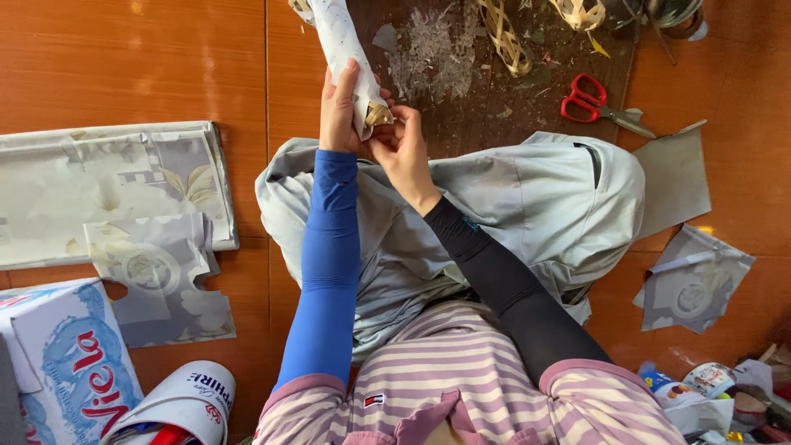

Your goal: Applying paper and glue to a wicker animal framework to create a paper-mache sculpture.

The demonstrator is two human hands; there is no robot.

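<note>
A paper-wrapped roll (348,58) is gripped by the left hand (339,111) above the grey jacket (511,206), steadying it while its lower end is pinched by the right hand (404,152); red scissors (589,100) lie beyond the jacket.

Paper-wrapped roll (346,49) was white with small dots. Left arm sleeve (328,272) was bright blue, right arm sleeve (507,284) black. Shirt (461,379) had pink-and-white stripes. Lap cloth (511,198) was pale grey. Scissors (587,99) had red handles. Floor (124,58) was orange-brown wood grain. Floral sheet (99,181) was grey-cream.
</note>
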